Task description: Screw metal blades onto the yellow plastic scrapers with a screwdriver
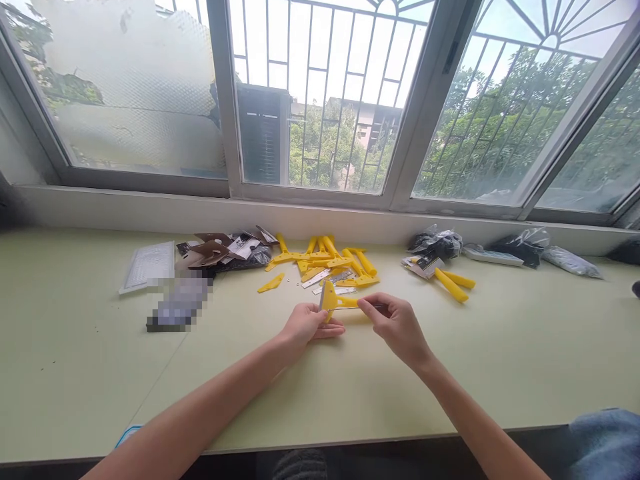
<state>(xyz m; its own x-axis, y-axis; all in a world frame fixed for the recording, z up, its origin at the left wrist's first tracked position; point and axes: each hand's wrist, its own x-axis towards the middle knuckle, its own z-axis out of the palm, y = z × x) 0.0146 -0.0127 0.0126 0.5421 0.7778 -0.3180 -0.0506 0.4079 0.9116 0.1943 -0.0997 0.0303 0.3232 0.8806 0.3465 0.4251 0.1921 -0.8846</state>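
Scraper [327, 295] under the tool

Held just nearside of yellow parts pile [368, 264], gripped by left hand [304, 325]; thin tool [345, 308] grasped by right hand [395, 323]. Fastener step apparently in hand; steady scraper, aligned tool called for.

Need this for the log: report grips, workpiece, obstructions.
Left grip on yellow scraper, by its head. Right grip on thin metal-shafted tool, alongside the scraper. Loose blades and yellow handles just beyond, not between the grips.
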